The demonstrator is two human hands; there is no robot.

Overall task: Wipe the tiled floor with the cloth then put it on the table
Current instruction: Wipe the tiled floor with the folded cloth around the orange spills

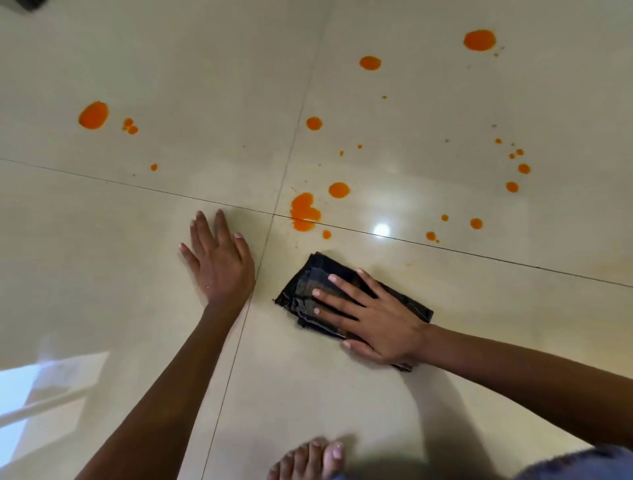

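Note:
A dark folded cloth (308, 284) lies flat on the glossy cream tiled floor (137, 212). My right hand (373, 318) presses down on it with fingers spread, covering its right half. My left hand (219, 260) rests flat on the bare tile to the left of the cloth, fingers apart, holding nothing. Orange spill drops dot the floor beyond the cloth; the nearest big splash (303, 210) sits just above it on the grout line. No table is in view.
More orange drops lie at the far left (93, 115), top right (479, 40) and right side (512, 186). My bare foot (308, 459) is at the bottom edge. A dark object (30, 4) shows at the top left corner.

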